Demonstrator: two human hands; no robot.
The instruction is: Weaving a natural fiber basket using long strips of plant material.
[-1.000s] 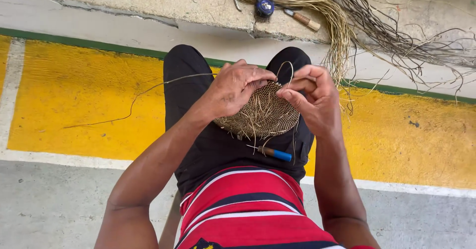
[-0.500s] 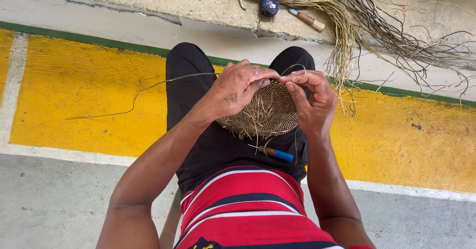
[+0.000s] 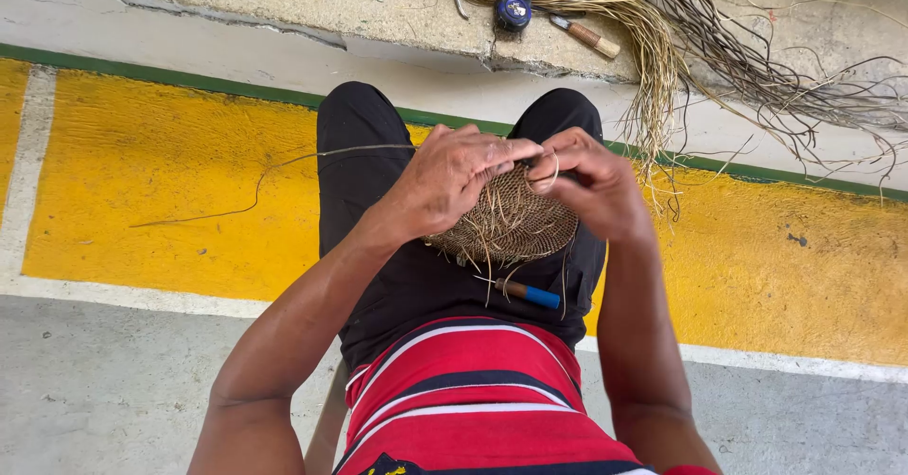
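A small round woven fibre piece (image 3: pixel 511 221) rests on my lap, loose strand ends sticking out of it. My left hand (image 3: pixel 452 177) grips its upper left edge, fingers curled over the weave. My right hand (image 3: pixel 591 184) pinches a thin strand looped at the top edge, touching the left fingertips. One long strand (image 3: pixel 274 167) trails from the left hand out over the yellow floor. A blue-handled tool (image 3: pixel 530 293) lies on my lap just below the weave.
A bundle of long dry fibres (image 3: pixel 653 49) spreads over the concrete ledge ahead and hangs down to the right. A small blue round object (image 3: pixel 513 8) and a wooden-handled tool (image 3: pixel 586 35) lie on that ledge. Yellow painted floor with a green line lies under my legs.
My right hand has shifted left and closed toward the left hand at the top of the weave, bending a strand into a small loop. The weave sits slightly lower on my lap.
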